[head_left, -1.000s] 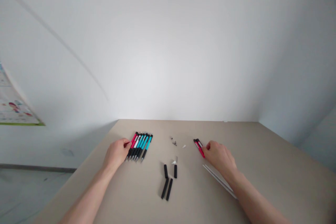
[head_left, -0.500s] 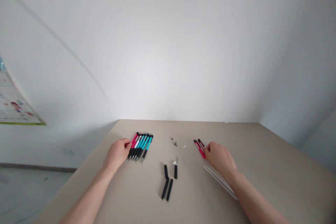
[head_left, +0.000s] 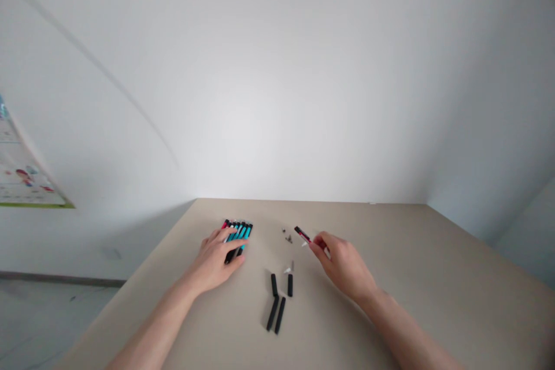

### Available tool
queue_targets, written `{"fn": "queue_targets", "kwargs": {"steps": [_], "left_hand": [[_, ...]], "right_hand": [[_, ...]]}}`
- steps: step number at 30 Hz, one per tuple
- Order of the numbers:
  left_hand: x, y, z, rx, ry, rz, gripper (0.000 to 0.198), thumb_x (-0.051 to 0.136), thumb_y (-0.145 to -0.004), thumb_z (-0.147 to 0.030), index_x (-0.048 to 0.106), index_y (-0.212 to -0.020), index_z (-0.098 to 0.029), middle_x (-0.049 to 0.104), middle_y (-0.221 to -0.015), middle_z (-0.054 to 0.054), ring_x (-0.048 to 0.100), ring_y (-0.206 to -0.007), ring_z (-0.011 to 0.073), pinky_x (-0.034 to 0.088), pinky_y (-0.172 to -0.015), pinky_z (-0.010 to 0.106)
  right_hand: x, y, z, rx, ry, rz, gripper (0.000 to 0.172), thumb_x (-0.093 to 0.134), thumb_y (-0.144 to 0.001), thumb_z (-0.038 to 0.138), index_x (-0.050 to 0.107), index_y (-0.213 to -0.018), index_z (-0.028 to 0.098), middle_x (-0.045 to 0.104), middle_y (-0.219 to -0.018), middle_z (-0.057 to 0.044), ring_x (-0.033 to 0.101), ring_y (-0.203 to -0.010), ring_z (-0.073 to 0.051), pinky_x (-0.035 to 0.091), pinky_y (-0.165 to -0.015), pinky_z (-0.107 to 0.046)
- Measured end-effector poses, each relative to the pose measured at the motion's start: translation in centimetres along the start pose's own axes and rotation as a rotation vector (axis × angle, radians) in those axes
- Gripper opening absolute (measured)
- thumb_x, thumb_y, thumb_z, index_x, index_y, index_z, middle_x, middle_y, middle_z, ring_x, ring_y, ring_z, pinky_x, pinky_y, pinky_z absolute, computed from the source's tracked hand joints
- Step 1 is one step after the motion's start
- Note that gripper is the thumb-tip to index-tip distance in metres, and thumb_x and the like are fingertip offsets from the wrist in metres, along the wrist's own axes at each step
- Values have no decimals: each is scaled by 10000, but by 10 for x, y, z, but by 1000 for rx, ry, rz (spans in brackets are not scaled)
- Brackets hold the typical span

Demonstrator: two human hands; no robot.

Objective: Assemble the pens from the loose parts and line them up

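My left hand lies open with spread fingers across a row of several pens, blue, white and pink-red with black grips. It covers much of the row. My right hand pinches a pink-red pen barrel with a black end, held over the middle of the table and tilted up to the left. Whether a second barrel is in that grip I cannot tell. Just below the barrel a small white tip shows, and tiny dark metal parts lie to its left.
Several black grip sleeves lie on the beige table near the front middle. A small white piece sits behind them, beside a thin spring-like part. The white wall rises behind the table's back edge.
My right hand has lifted a pink-red barrel and moved left. My left hand has shifted right and spread over the pens. Two white sticks are now out of sight, possibly behind my right arm.
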State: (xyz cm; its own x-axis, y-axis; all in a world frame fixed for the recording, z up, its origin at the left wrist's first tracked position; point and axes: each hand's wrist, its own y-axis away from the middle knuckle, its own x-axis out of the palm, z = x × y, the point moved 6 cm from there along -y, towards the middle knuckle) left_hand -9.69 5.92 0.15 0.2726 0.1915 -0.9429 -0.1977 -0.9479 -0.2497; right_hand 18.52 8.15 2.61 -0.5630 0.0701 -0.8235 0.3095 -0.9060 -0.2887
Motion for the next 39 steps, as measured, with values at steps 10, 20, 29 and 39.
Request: {"fn": "queue_targets", "kwargs": {"steps": [10,20,29,39], "left_hand": [[-1,0,0,19,29,-40,338,586,-839,-281,646,-1169,-324,543,-1277,63,448,-1225,306,384,-994,489],[-14,11,-85,493,316,-123,302,544,-926,-308,581,-1209,-211,658,-922,78,538,-951,226,458,-841,349],[-14,11,-72,416,386,-123,206,443,-961,-205,645,-962,-169,614,-753,55,526,-829,196,436,-740,303],[-19,11,-71,384,441,-170,99,542,-914,-180,631,-956,-197,662,-823,27,551,-837,175,424,-818,295]], "right_hand": [[9,8,22,-193,-93,84,188,489,-942,314,616,-864,199,656,-833,-29,595,-753,-166,412,-669,-252],[10,21,58,-402,-147,110,138,511,-946,286,599,-898,192,619,-849,-41,552,-776,-163,395,-685,-251],[8,22,56,-459,-154,64,151,469,-949,200,618,-935,178,607,-835,-57,533,-776,-173,393,-685,-262],[17,15,37,-248,-44,93,103,541,-895,190,643,-911,196,641,-852,-35,576,-802,-178,414,-715,-270]]}}
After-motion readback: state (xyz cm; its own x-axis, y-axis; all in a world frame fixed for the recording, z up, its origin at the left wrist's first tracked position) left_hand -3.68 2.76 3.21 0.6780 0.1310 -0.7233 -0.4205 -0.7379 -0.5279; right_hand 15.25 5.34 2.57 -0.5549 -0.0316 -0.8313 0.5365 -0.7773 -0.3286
